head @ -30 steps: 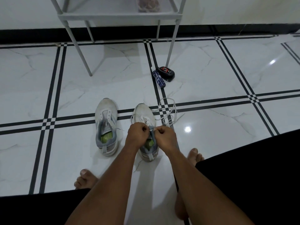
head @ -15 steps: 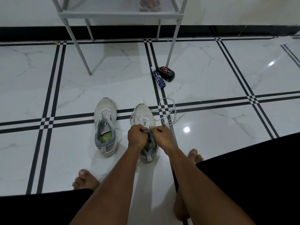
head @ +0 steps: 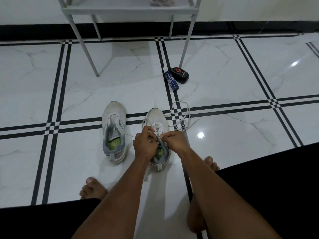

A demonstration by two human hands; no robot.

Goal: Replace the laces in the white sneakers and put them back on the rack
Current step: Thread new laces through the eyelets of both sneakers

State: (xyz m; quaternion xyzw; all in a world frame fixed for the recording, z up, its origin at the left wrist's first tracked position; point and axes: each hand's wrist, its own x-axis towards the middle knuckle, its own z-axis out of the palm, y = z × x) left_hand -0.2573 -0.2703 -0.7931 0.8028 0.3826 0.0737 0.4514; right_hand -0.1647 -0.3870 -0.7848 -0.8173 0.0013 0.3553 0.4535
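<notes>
Standing unlaced on the glossy marble-look floor (head: 224, 80), the left sneaker (head: 114, 128) shows a mesh upper and green insole. Beside it the right sneaker (head: 158, 125) has both hands over its tongue: left hand (head: 144, 144) and right hand (head: 175, 141), each grip curled, pinching the flat white lace (head: 179, 116), which loops loosely rightward. Farther back lie a blue tube (head: 170, 81) and a rounded black case (head: 179, 75), by the thin metal rack (head: 131, 10).

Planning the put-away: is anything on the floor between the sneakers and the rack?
Nothing lies directly between the sneakers and the rack; a blue tube and black case sit beside its right leg.
</notes>
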